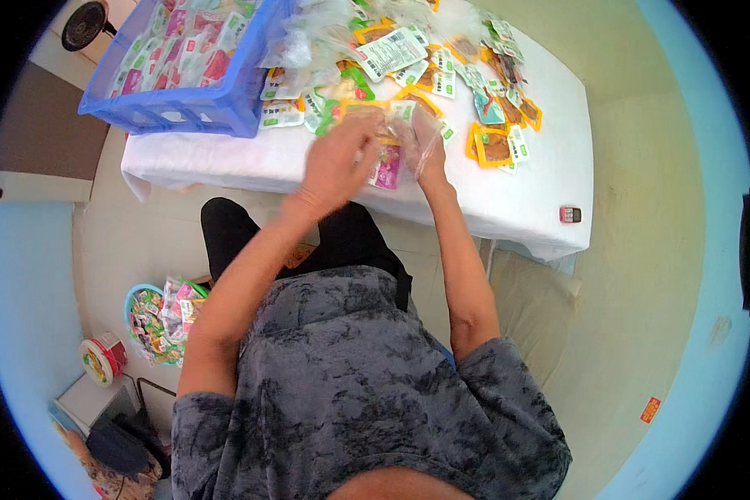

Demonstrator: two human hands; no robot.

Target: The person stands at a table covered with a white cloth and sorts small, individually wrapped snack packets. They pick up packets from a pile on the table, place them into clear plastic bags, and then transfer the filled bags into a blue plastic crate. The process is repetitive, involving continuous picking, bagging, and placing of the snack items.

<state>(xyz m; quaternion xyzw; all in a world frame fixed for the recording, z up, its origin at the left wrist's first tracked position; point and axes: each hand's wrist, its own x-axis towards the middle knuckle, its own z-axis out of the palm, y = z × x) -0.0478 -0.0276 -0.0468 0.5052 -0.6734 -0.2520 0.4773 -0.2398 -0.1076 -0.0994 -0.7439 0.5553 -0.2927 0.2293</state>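
Note:
My right hand (pixel 426 148) is closed around a clear plastic bag (pixel 406 133) near the front edge of the table. Beside it, on the left, my left hand (pixel 342 158) reaches toward the bag's side; its fingers are blurred, and whether they grip anything is unclear. Between and below the hands a pink-purple snack packet (pixel 386 170) shows at the table's edge. Just beyond them lie several small food packets with yellow, green and white wrappers, among them a white printed packet (pixel 392 55) on top of the pile.
A blue plastic crate (pixel 175 110) filled with bagged packets stands at the table's left. More yellow-edged packets (pixel 495 148) lie to the right on the white tablecloth (pixel 550 179), with a small red-black object (pixel 570 215) near the corner. A basin (pixel 133 310) of packets and a bucket (pixel 102 359) stand lower left.

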